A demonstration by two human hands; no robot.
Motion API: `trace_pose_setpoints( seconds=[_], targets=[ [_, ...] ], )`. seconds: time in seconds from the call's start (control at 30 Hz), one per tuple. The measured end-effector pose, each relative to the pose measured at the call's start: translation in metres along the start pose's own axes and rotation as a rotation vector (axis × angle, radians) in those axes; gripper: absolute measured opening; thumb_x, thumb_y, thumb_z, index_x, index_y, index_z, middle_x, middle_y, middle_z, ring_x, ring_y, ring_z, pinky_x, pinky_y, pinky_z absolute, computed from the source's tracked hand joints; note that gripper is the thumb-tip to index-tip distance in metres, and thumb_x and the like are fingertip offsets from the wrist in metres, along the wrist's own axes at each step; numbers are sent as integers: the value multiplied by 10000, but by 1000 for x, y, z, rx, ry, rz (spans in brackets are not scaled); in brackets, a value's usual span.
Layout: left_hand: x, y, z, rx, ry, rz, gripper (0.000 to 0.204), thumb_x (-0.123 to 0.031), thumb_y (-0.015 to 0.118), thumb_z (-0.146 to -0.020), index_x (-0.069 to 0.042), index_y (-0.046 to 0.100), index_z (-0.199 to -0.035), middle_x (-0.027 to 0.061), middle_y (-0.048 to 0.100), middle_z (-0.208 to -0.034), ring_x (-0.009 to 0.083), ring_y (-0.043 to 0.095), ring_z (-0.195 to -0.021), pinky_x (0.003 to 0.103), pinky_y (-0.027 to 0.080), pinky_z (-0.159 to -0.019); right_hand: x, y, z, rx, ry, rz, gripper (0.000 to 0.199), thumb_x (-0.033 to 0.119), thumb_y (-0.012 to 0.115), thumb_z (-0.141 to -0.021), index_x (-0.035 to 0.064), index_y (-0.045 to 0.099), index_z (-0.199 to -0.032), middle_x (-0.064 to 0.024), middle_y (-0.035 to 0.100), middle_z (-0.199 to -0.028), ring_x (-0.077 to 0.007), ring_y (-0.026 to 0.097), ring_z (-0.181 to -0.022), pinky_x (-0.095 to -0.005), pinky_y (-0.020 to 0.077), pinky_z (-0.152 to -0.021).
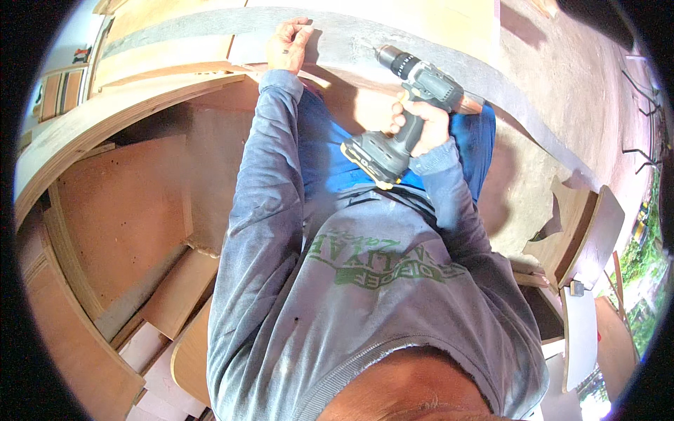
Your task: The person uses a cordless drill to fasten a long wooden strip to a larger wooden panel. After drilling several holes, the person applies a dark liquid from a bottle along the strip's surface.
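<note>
My right hand [430,126] grips a grey and black cordless drill [437,85] by its handle, with the fingers wrapped round it. The drill's black chuck points to the upper left, over a long grey strip [344,29] along the edge of a pale wooden panel. Its battery pack [375,160], trimmed in yellow, hangs low in front of my lap. Farther left, my left hand [288,45] is at the same strip, its thumb and forefinger pinched together. Whatever may be between those fingertips is too small to make out.
A curved plywood edge [133,116] runs along my left, above an open wooden frame with a brown panel [133,217]. Board offcuts [186,291] lie at lower left. At right, bent and broken board pieces [586,231] stand near the concrete floor [562,91].
</note>
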State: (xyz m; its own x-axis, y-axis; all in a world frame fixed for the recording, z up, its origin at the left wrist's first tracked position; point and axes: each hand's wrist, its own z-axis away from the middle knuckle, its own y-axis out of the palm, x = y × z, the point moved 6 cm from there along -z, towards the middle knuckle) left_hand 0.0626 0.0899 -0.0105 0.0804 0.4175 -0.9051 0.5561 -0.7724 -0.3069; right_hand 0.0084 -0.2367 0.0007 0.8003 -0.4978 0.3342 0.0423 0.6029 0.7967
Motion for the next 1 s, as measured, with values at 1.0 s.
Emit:
trace_pose_setpoints(
  seconds=[1.0],
  targets=[
    [-21,-1,9,-36,-96,-110,281,-267,662,-998,-14,711,-1110,53,710,-1014,121,617,-937,284,498,-859,1,-3,21,33,94,36,298,70,608,-823,31,580,-1118,-129,622,-876,-227,601,-714,-385,533,-667]
  ],
)
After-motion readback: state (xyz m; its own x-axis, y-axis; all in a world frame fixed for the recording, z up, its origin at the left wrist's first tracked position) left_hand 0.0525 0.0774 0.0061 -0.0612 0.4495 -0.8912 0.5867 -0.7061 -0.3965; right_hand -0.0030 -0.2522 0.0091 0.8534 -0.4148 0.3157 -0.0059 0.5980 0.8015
